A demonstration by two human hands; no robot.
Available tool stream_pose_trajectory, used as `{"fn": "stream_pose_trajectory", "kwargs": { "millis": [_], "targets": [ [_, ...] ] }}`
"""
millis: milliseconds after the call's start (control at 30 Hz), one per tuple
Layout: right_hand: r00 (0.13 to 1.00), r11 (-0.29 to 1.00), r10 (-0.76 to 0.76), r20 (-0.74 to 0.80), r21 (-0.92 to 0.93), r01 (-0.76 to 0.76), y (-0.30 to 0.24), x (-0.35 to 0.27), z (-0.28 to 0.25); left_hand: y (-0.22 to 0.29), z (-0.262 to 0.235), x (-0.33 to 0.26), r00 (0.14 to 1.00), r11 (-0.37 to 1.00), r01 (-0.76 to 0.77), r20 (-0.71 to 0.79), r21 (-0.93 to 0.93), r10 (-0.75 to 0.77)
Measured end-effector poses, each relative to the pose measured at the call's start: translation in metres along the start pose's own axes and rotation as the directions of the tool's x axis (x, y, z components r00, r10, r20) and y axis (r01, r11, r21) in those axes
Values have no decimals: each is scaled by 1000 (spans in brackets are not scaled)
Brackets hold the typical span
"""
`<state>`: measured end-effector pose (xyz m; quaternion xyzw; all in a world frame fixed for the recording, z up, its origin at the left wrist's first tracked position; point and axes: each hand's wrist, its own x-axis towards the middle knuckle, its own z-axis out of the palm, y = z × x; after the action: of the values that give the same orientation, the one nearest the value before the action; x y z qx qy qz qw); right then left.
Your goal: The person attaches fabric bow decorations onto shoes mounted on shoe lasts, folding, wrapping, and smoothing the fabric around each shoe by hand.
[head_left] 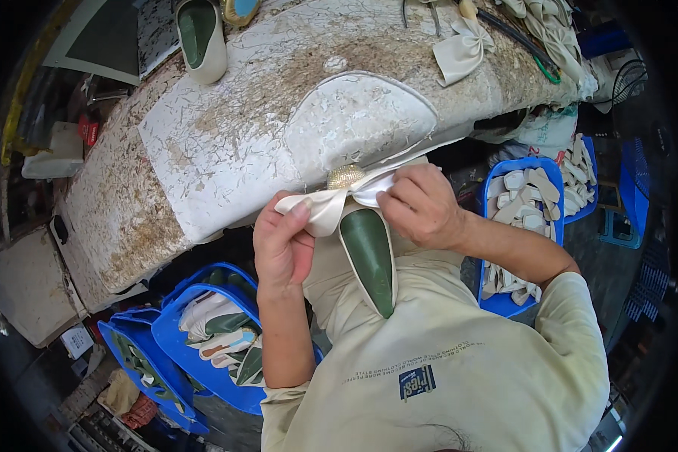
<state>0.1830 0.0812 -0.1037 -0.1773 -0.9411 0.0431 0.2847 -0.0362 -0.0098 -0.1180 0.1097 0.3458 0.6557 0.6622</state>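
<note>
A white bow (322,212) with a sparkling gold ornament (346,177) at its middle is stretched between my hands. My left hand (282,241) pinches its left wing between thumb and fingers. The fingers of my right hand (423,207) are bent around the right wing and partly hide it. Just below the bow, a cream shoe on a green last (368,260) points toward my body over my lap. The bow's middle lies at the shoe's far end; whether it is fastened there I cannot tell.
The worn white bench (233,158) crosses ahead, with a rounded pad (361,113) at its front edge. A shoe on a green last (198,41) and a loose bow (462,53) lie on it. Blue bins (237,392) with lasted shoes stand at left; another (505,305) with pale parts is right.
</note>
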Motion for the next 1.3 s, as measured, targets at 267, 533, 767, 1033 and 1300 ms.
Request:
{"fn": "stream_pose_trajectory", "kwargs": {
  "millis": [267, 533, 767, 1033, 1300],
  "targets": [
    [983, 866, 181, 14, 472, -166, -13, -41, 25, -65, -14, 15, 803, 912, -212, -469, 352, 368],
    [438, -422, 560, 703, 698, -579, 33, -58, 63, -77, -26, 24, 819, 840, -275, -344, 467, 460],
    [535, -337, 633, 559, 821, -460, 39, -70, 96, -97, -35, 36, 689, 460, -316, -133, 830, 712],
    [376, -675, 637, 673, 723, -149, 3, -68, 115, -128, -25, 39, 882, 927, -224, -341, 301, 324],
    [588, -20, 776, 229, 940, -340, -38, -43, 61, -143, -33, -5, 988, 932, 98, -79, -348, -134]
  ]
}}
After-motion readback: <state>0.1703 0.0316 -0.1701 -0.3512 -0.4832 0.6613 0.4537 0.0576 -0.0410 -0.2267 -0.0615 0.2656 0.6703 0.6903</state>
